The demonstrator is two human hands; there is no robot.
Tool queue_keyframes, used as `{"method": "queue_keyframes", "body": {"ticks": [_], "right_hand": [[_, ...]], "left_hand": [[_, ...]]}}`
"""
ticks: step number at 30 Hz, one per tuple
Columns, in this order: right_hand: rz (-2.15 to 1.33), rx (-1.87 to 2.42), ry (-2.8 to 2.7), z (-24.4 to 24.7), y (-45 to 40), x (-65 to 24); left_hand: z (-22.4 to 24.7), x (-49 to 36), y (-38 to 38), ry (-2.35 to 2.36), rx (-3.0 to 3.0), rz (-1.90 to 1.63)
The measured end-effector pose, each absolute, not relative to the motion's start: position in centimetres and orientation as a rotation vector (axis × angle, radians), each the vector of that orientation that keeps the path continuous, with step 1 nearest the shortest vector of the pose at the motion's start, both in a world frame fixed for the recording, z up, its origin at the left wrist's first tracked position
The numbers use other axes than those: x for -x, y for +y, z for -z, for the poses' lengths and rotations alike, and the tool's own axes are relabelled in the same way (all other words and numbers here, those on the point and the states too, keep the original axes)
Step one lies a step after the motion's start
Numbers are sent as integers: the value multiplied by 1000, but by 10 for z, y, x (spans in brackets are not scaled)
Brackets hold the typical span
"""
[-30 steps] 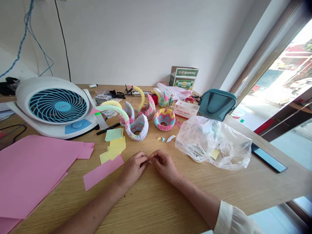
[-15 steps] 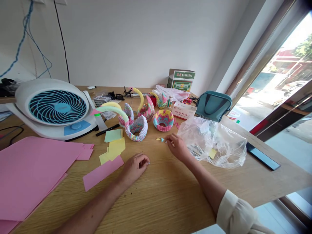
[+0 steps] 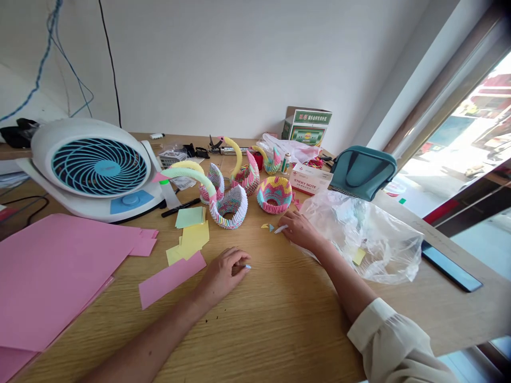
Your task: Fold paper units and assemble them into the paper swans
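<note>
Near the middle of the wooden table, my left hand [image 3: 228, 271] rests with thumb and fingers curled round a small light-blue paper piece [image 3: 248, 266]. My right hand [image 3: 297, 229] is farther forward, by the plastic bag's edge, its fingers bent down at a small whitish piece [image 3: 280, 229]. Left of those fingertips lie a small blue folded triangle [image 3: 271, 227] and a yellow one [image 3: 264, 226]. Behind them stands a round bowl of folded paper [image 3: 274, 195] in yellow, pink and blue. A white paper swan body [image 3: 229, 207] stands to its left.
Pink sheets [image 3: 59, 276] and yellow notes [image 3: 194, 239] lie left, before a white fan [image 3: 99, 165]. A clear plastic bag [image 3: 371, 239], a phone [image 3: 451, 267], a teal case [image 3: 363, 171] and a sticky note box [image 3: 309, 179] are on the right.
The view has shifted slightly. My right hand's fingers have spread lower over the table, and a whitish piece now shows at their tips. My left hand's blue piece shows more clearly.
</note>
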State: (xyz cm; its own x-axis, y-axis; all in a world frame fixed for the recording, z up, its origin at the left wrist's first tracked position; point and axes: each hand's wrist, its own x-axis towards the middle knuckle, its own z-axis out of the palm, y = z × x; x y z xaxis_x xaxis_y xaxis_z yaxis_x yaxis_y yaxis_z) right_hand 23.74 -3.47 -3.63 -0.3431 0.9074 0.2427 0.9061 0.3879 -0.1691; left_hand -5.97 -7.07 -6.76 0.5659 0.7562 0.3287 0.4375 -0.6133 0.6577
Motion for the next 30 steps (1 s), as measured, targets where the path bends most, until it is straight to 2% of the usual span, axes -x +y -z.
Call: {"method": "queue_keyframes", "body": {"ticks": [4,12,23,30], "right_hand": [[-42,1473,-2323,23,-47,-224],[-528,1110,-2141,4,-94,-162],[-1123,1231,-1659,28,-106,-140],[-1206,1298,-1583,27,-107,-136]], "left_hand": [[59,60,-72,999,-2279,-1002],[43,55,-80,902,-1905,-1102],[44,58,-82,824,-2381,-1078],[43,63,-84,782,-2672,-974]]}}
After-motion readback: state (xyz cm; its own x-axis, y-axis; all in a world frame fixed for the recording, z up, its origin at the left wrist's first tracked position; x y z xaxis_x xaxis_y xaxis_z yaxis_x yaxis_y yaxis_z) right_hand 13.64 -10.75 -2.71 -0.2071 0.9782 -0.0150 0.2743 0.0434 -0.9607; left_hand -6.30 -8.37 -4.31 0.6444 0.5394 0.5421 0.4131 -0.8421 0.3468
